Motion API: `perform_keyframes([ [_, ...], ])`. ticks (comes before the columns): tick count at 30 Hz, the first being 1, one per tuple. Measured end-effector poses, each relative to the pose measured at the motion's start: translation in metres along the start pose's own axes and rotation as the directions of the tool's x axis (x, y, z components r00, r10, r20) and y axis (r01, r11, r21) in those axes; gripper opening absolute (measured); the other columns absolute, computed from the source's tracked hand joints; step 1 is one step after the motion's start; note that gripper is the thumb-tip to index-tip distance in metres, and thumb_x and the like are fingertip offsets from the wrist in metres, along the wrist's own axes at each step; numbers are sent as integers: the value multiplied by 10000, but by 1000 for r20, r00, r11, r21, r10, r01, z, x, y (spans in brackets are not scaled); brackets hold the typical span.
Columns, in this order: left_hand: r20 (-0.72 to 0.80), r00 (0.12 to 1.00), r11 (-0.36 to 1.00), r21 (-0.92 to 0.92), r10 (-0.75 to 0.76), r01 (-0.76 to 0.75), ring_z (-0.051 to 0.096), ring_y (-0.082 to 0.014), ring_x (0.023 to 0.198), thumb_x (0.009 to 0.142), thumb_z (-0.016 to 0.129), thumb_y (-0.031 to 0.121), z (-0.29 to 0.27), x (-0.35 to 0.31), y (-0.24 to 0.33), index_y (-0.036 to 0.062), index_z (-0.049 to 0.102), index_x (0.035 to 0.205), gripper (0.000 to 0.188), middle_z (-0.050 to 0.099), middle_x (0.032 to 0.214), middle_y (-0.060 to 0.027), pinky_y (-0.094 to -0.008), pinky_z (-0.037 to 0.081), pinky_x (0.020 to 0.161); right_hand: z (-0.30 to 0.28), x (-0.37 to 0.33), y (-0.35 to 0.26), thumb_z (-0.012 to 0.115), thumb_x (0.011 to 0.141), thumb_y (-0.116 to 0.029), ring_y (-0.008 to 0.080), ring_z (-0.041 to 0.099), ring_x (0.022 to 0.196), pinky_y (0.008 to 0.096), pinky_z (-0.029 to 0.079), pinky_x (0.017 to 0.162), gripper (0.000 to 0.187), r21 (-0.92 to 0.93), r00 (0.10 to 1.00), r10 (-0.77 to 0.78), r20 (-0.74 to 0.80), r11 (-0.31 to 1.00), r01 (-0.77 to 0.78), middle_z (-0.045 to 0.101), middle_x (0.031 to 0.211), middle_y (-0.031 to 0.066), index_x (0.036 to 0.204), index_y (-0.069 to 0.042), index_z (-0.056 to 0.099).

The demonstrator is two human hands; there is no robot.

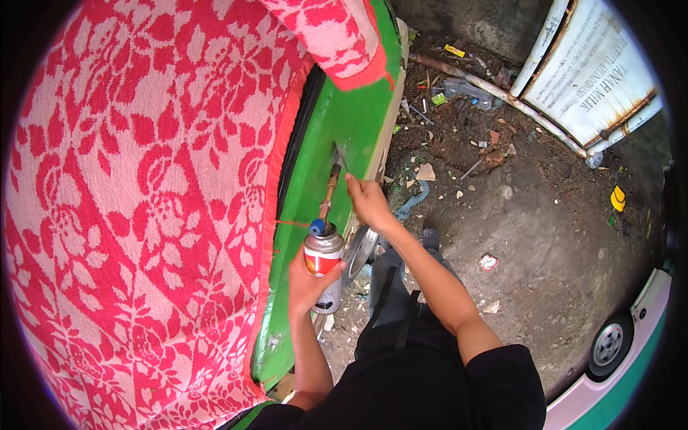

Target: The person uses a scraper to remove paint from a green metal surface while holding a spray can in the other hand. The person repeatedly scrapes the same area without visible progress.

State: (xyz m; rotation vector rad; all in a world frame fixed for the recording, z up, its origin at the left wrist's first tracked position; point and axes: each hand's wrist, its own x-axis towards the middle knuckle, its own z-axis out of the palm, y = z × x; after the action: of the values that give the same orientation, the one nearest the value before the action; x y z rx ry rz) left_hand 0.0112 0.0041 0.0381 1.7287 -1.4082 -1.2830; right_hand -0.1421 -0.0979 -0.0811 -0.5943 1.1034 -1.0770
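Right hand (369,202): fingers clamped on a scraper (342,158), its blade at the green car panel (355,118), center of frame; contact can't be confirmed. Left hand (309,285): fingers wrapped around a gas can (327,299), held just below the blade, burner tube (331,188) aimed up at the same spot. No flame visible. Step looks like heat-and-scrape. Next stroke probably calls for a low blade angle, steady can, nozzle clear of fingers and the red-pink blanket (172,186) at left. Can is closed metal; fill level unknown. Upper right: litter on the ground, incl. clear plastic (464,89), contents unreadable.
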Motion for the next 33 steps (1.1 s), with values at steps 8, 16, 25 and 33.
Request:
perform_keyframes([
  [8, 8, 1000, 1000, -13, 7, -7, 631, -114, 878, 733, 868, 107, 3, 3, 9, 5, 597, 1164, 519, 683, 1001, -66, -296, 525, 806, -1, 10, 25, 507, 1041, -408, 85, 336, 411, 315, 266, 395, 522, -166, 984, -168, -54, 974, 157, 381, 505, -26, 666, -44, 505],
  [16, 7, 1000, 999, -33, 1, -1, 633, -120, 868, 734, 870, 129, 2, 1, 6, 5, 599, 1160, 519, 682, 1001, -69, -299, 527, 804, 2, 4, 14, 512, 1021, -438, 162, 479, 471, 386, 376, 479, 611, -238, 978, -187, -88, 958, 162, 475, 494, 97, 649, 46, 545],
  [25, 34, 999, 1000, -16, -12, 12, 636, -137, 909, 742, 868, 130, 10, 14, 1, -1, 582, 1165, 527, 675, 1035, -81, -310, 521, 831, -16, 9, 20, 519, 1024, -435, 131, 409, 466, 360, 333, 463, 581, -239, 996, -66, -51, 970, 52, 421, 508, 44, 677, 30, 554],
  [33, -7, 999, 998, -39, 42, -42, 639, -150, 924, 732, 869, 124, 13, 15, 2, -9, 574, 1200, 569, 673, 1049, -90, -317, 519, 843, -55, -4, 15, 509, 1027, -451, 107, 389, 408, 337, 302, 416, 576, -134, 994, 68, -91, 988, -80, 391, 494, -10, 629, -34, 507],
])
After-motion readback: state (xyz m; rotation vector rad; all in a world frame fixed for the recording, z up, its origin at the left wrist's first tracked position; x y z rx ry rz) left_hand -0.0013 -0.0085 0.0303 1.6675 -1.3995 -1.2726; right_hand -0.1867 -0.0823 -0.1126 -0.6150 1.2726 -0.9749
